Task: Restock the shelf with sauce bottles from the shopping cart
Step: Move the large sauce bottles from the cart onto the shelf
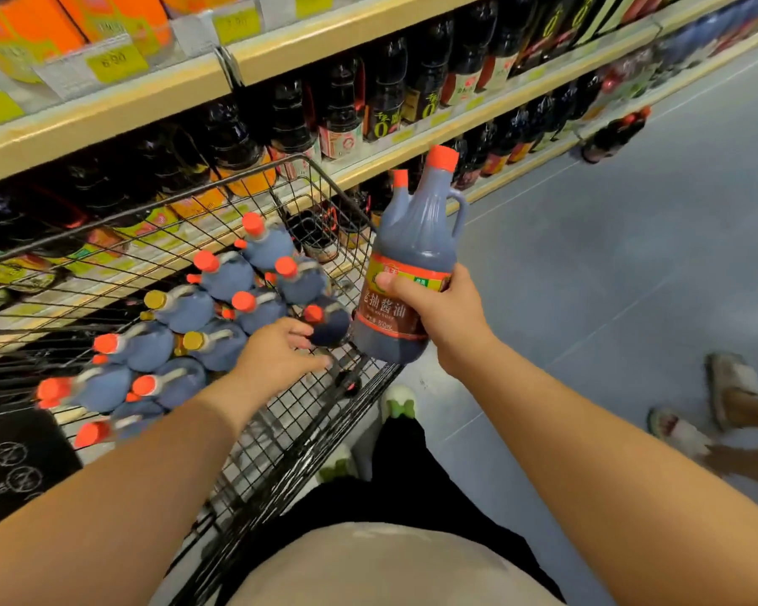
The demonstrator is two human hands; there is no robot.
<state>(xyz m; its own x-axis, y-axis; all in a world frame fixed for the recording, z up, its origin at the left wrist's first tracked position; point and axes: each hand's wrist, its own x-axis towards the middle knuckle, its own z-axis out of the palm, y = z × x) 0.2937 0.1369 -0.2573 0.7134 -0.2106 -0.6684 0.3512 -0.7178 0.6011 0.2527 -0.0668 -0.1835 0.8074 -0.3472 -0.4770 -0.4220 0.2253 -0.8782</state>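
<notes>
At lower centre a pale shirt (390, 562) is noted. An upright sauce bottle (412, 247) at centre is gripped by the right hand (447, 312); the left hand (276, 356), loosely open, is extended onto bottles (233, 275) lying in the cart (281, 439).

Two sandalled feet (731, 382) stand on the grey floor (609, 277) at right.
</notes>
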